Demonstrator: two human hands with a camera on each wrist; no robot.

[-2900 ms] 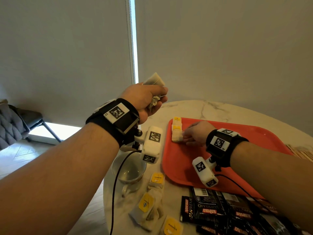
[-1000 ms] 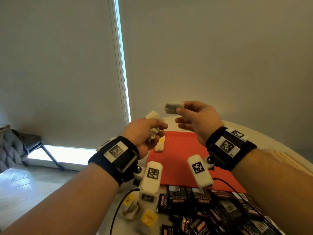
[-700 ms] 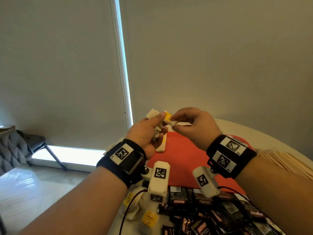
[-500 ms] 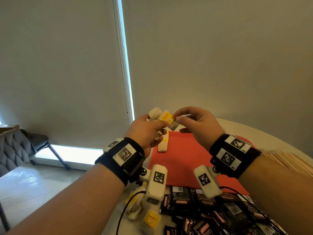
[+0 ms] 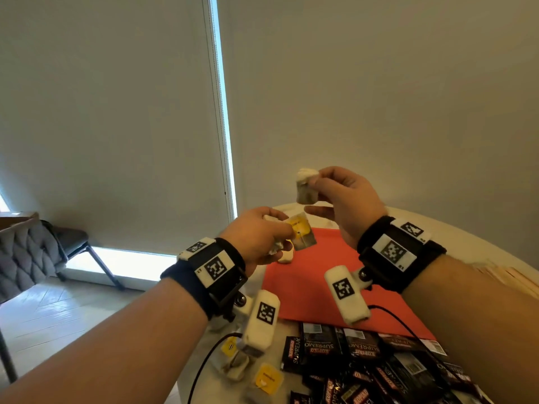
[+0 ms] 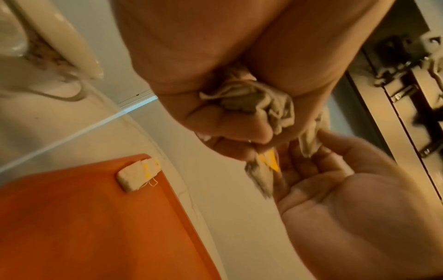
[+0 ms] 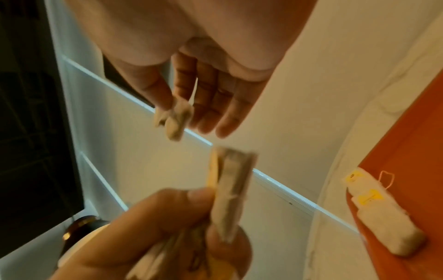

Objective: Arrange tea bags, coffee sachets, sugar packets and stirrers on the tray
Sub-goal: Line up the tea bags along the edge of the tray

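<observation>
Both hands are raised above the red tray (image 5: pixel 306 284). My left hand (image 5: pixel 280 231) grips a crumpled bunch of tea bags (image 6: pixel 258 98), and one bag with a yellow tag (image 5: pixel 302 234) sticks out between thumb and fingers. My right hand (image 5: pixel 313 188) is higher and to the right. Its thumb and forefinger pinch a single tea bag (image 5: pixel 306 186), and the other fingers are straight in the right wrist view. That tea bag (image 7: pixel 175 117) hangs free of the bunch. A small stack of tea bags (image 7: pixel 383 214) lies at the tray's far left corner (image 6: pixel 139 174).
Black coffee sachets (image 5: pixel 350 354) lie heaped on the round white table in front of the tray. Loose tea bags with yellow tags (image 5: pixel 268 379) lie left of them. Wooden stirrers (image 5: pixel 513 275) are at the table's right edge. A grey chair (image 5: pixel 29 255) stands at the left.
The hands were together at the bunch half a second ago. My right hand has since drawn one tea bag up and to the right, away from the left hand.
</observation>
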